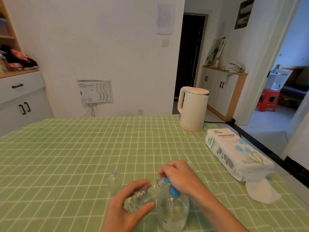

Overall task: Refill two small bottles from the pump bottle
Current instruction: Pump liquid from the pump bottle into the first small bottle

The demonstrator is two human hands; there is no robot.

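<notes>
Low in view, L hand (127, 205) grips a small clear plastic bottle (142, 198), tilted, its open threaded neck at the nozzle; the fingers cover part of its body. R hand (181, 177) curls over the blue pump head (173, 191) of the round clear plastic pump bottle (173, 213), which stands on the green checked tablecloth (66, 156). Second small clear bottle (113, 180) stands upright just beyond L hand. Farther right: smooth cream kettle (192, 108), white tissue paper pack (234, 154) w/ a loose tissue (262, 192) beside it.
</notes>
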